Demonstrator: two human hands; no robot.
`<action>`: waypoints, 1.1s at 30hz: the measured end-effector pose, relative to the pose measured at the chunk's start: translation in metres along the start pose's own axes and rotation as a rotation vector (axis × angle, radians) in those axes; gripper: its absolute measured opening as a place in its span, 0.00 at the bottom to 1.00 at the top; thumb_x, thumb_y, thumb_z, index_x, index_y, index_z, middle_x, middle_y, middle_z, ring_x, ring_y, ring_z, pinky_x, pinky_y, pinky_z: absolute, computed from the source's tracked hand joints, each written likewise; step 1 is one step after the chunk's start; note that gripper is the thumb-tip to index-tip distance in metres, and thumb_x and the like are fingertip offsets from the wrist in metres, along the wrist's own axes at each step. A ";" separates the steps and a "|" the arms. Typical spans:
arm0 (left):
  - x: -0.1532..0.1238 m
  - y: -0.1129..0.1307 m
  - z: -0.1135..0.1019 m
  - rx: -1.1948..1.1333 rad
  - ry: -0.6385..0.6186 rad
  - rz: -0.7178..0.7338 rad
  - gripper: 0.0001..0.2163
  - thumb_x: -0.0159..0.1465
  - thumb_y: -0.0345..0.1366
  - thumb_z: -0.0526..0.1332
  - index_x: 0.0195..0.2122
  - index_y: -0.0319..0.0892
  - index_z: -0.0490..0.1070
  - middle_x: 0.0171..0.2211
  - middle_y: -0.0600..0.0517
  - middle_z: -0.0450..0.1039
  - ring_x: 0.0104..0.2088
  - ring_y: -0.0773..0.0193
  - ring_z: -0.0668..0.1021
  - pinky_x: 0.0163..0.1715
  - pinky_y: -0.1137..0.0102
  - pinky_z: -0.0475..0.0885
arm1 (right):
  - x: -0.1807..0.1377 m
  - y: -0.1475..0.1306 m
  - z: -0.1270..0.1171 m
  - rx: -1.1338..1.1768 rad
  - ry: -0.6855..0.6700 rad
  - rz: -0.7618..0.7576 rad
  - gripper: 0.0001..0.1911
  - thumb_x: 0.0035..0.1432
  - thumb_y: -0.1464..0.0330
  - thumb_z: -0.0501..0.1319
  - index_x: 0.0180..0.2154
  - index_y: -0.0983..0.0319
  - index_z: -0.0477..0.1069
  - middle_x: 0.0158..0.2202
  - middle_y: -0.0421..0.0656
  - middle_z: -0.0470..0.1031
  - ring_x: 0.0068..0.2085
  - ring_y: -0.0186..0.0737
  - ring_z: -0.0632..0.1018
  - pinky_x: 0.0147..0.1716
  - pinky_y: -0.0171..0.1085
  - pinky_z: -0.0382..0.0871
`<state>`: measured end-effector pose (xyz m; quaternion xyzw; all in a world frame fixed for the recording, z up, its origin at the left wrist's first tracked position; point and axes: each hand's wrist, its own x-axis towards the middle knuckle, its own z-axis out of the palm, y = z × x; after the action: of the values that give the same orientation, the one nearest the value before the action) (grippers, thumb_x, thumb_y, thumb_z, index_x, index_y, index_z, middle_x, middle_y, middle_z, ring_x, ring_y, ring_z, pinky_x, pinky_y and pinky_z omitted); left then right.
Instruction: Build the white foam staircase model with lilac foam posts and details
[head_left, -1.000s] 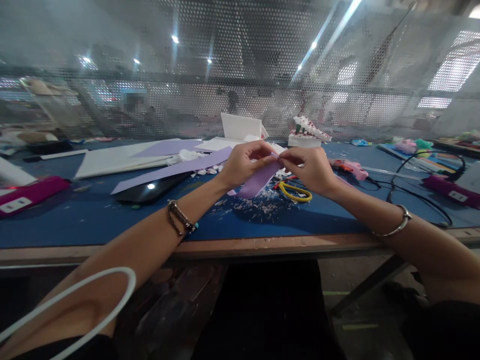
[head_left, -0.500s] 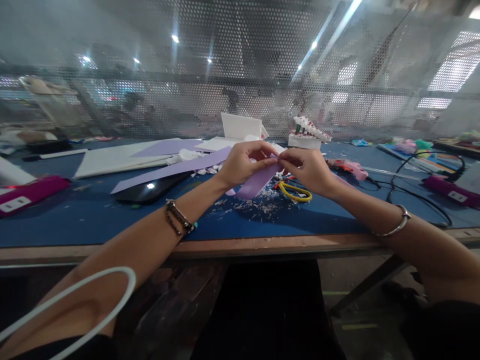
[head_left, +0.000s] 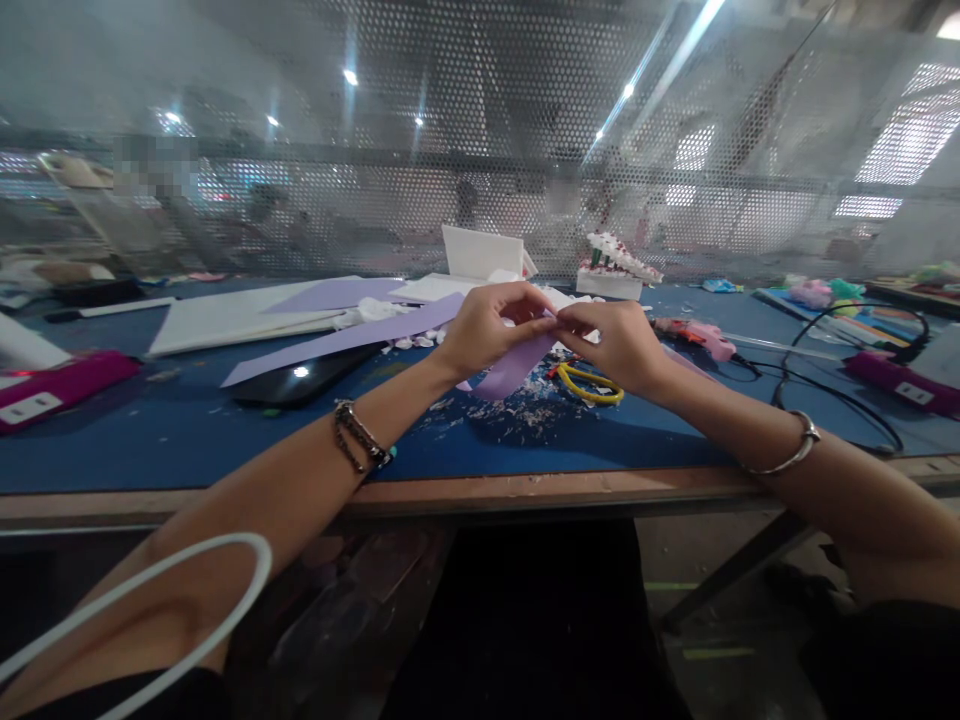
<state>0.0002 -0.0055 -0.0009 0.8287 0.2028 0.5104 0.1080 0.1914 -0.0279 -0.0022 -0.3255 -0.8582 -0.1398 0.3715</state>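
Observation:
A lilac strip of thin sheet [head_left: 514, 368] is held above the blue table [head_left: 187, 440] by both my hands. My left hand [head_left: 484, 330] pinches its upper end with curled fingers. My right hand [head_left: 619, 340] pinches the same end from the right, fingertips meeting the left hand's. The strip hangs down and to the left over a heap of small white and pink scraps [head_left: 525, 410]. Yellow-handled scissors [head_left: 592, 385] lie on the table just under my right hand.
A longer lilac strip [head_left: 337, 340] and white sheets [head_left: 240, 315] lie at the left, beside a black phone [head_left: 300, 380]. A pink glue gun [head_left: 694, 335] with a black cable [head_left: 840, 390] lies right. A white box [head_left: 480, 255] and a decorated white piece [head_left: 619, 265] stand behind. A perforated screen closes the far side.
My hands and the strip have barely moved; the fingertips have drawn slightly closer together at the strip's upper end.

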 end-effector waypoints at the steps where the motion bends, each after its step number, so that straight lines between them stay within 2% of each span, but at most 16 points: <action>1: 0.000 0.000 0.000 0.004 0.005 0.005 0.12 0.55 0.43 0.67 0.32 0.38 0.75 0.26 0.53 0.75 0.25 0.73 0.73 0.26 0.78 0.69 | 0.000 0.000 0.000 -0.017 -0.002 -0.005 0.12 0.60 0.64 0.56 0.34 0.65 0.74 0.29 0.43 0.77 0.29 0.32 0.74 0.29 0.32 0.59; 9: 0.000 0.000 0.000 0.005 0.005 0.011 0.11 0.55 0.42 0.67 0.32 0.38 0.75 0.25 0.53 0.74 0.25 0.73 0.73 0.26 0.78 0.69 | 0.000 -0.003 -0.002 -0.079 -0.028 0.000 0.14 0.62 0.64 0.54 0.34 0.65 0.75 0.29 0.44 0.77 0.29 0.33 0.73 0.29 0.32 0.57; 19: 0.001 0.000 -0.004 0.005 -0.030 -0.005 0.12 0.56 0.44 0.66 0.32 0.39 0.76 0.29 0.51 0.77 0.28 0.70 0.75 0.28 0.76 0.69 | 0.001 0.000 -0.002 0.088 -0.020 0.030 0.13 0.61 0.67 0.54 0.34 0.65 0.76 0.28 0.42 0.77 0.28 0.30 0.74 0.29 0.31 0.59; 26: 0.002 0.000 -0.006 0.022 -0.030 0.012 0.11 0.57 0.44 0.65 0.33 0.41 0.77 0.31 0.51 0.78 0.30 0.70 0.76 0.30 0.76 0.69 | 0.002 -0.003 -0.004 0.264 -0.051 0.091 0.13 0.60 0.65 0.55 0.32 0.65 0.75 0.26 0.41 0.75 0.25 0.28 0.71 0.28 0.30 0.60; 33: 0.002 0.003 -0.007 0.068 -0.044 0.036 0.12 0.58 0.44 0.63 0.33 0.40 0.77 0.30 0.50 0.78 0.30 0.68 0.77 0.30 0.75 0.70 | 0.002 0.000 -0.003 0.349 -0.064 0.110 0.14 0.60 0.65 0.55 0.31 0.65 0.75 0.25 0.40 0.75 0.26 0.28 0.72 0.28 0.30 0.61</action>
<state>-0.0040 -0.0074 0.0052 0.8464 0.2024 0.4867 0.0751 0.1922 -0.0282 0.0014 -0.3070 -0.8616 0.0422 0.4020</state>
